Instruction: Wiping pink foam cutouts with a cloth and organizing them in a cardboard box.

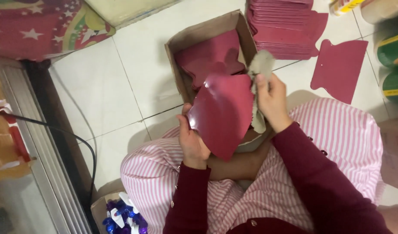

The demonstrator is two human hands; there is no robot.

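Observation:
My left hand (191, 141) grips the lower left edge of a glossy maroon scraper-shaped plastic sheet (222, 115), held tilted over my lap. My right hand (271, 99) pinches a grey cloth (261, 66) against the sheet's upper right edge. Just beyond the sheet, an open cardboard box (191, 37) on the white tiled floor holds more maroon sheets (212, 55).
A stack of the same maroon sheets (285, 26) lies at the far right, and one single sheet (339, 69) beside it. Green tape rolls (393, 65) sit at the right edge. A black cable (56, 128) crosses the floor on the left. A small box of blue shiny items (121, 216) stands by my knee.

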